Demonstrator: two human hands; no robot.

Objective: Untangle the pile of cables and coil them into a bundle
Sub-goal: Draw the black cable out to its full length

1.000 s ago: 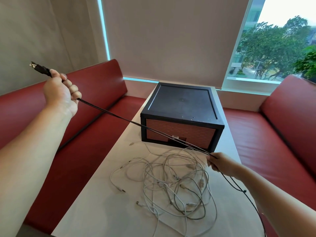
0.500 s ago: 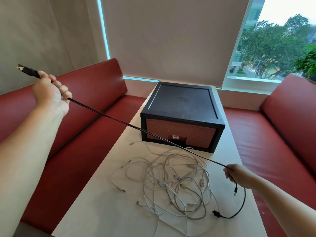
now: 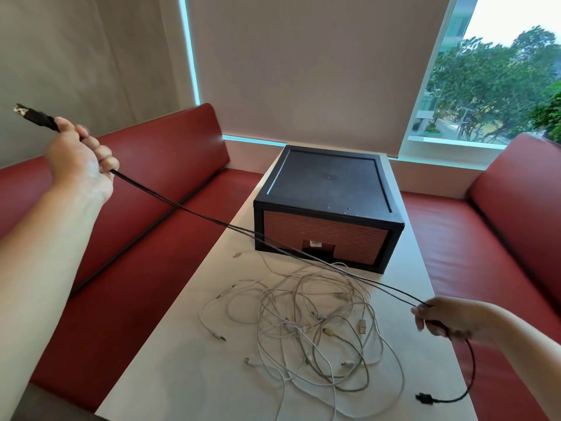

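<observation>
**A:** Where is the black one now?

**B:** It's off the heap. The black cable (image 3: 212, 220) runs taut, two strands side by side, from the left hand (image 3: 80, 161) at 10 o'clock of the pile down to the right hand (image 3: 446, 319) at 3 o'clock. The left hand is fisted round it just behind the USB plug (image 3: 28, 114). The right hand pinches it between thumb and fingertips. Below that pinch the tail curves to a loose plug (image 3: 424, 398) by the table (image 3: 188, 375) edge. I cannot tell whether that plug rests on the table.

**A:** And the white cables?

**B:** The white cables (image 3: 315, 323) lie knotted on the table, with the black box (image 3: 328, 189) at their 12 o'clock.

**A:** So how should it be coiled?

**B:** I'd use the left fist as the anchor and carry the right hand up to it, laying even loops into that palm. Let each turn roll with the cable's own twist. Hold the span high so it cannot sag into the white heap and snag. Gather the dangling tail last, so its plug doesn't hook a loop.
</observation>
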